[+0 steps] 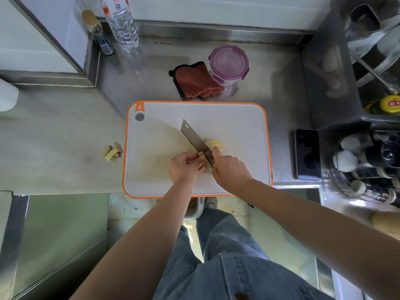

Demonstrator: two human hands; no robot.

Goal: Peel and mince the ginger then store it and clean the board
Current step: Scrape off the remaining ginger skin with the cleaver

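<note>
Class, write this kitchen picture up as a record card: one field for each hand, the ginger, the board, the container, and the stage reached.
left hand: holds the ginger on the board
right hand: grips the knife, blade at the ginger
slices: piled right of the blade
scraps: on the counter, left of the board
container: lidded, behind the board, beside a cloth
stage: slicing, not yet minced

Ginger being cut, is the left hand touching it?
Touching. The head view shows the left hand curled onto the ginger piece, pinning it to the cutting board right beside the knife.
</note>
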